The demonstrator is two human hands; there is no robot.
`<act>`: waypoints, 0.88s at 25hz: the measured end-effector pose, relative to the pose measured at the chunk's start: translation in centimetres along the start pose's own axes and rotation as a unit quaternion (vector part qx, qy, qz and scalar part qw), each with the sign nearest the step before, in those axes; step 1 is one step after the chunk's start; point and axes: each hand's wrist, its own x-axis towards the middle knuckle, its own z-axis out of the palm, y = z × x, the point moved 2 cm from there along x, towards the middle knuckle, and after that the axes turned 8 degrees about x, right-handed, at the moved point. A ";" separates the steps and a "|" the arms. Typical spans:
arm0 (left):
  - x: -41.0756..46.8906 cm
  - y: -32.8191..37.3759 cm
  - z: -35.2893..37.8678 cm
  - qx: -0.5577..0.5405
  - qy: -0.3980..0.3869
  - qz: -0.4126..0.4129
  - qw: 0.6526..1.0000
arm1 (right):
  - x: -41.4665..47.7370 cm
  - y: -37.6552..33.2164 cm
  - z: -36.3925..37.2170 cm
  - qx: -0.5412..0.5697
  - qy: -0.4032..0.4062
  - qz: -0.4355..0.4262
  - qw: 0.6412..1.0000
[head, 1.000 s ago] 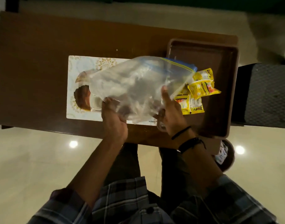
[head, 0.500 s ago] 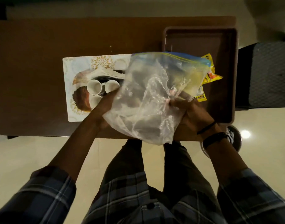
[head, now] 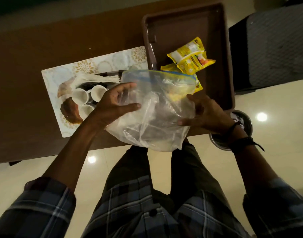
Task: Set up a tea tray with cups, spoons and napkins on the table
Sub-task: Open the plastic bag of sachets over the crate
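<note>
I hold a clear zip bag (head: 155, 109) with a blue seal over the table's near edge. My left hand (head: 116, 103) grips its left side, and my right hand (head: 205, 112) grips its right side. Behind my left hand, three white paper cups (head: 82, 97) lie on a patterned placemat (head: 102, 64), beside a stack of napkins (head: 95, 79) and some dark items I cannot make out. A brown tray (head: 228, 54) stands at the right of the table, with yellow sachets (head: 190, 57) lying inside it.
The brown wooden table (head: 27, 83) stretches left of the placemat. A dark mesh-topped piece of furniture (head: 276, 45) stands right of the tray. A steel bowl (head: 246, 121) sits below the tray's near corner, by my right wrist. Glossy floor lies under my legs.
The bag has come down and closer to me, uncovering the yellow sachets in the tray. My left hand has shifted from under the bag onto its left side. The cups stay uncovered.
</note>
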 end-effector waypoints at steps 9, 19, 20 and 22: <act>-0.3 2.7 5.3 0.498 0.169 0.099 0.845 | -0.7 0.2 0.3 -0.119 0.267 -0.051 0.955; 1.9 5.6 18.3 -0.202 -0.101 -0.160 0.961 | -7.4 4.9 2.1 0.131 0.276 -0.021 0.952; 1.8 6.0 19.6 -0.192 -0.128 -0.149 0.961 | -7.8 5.8 1.6 0.155 0.337 -0.026 0.928; 2.0 7.0 21.9 -0.129 -0.145 -0.101 0.976 | -8.8 8.9 -0.2 0.199 0.480 0.000 0.854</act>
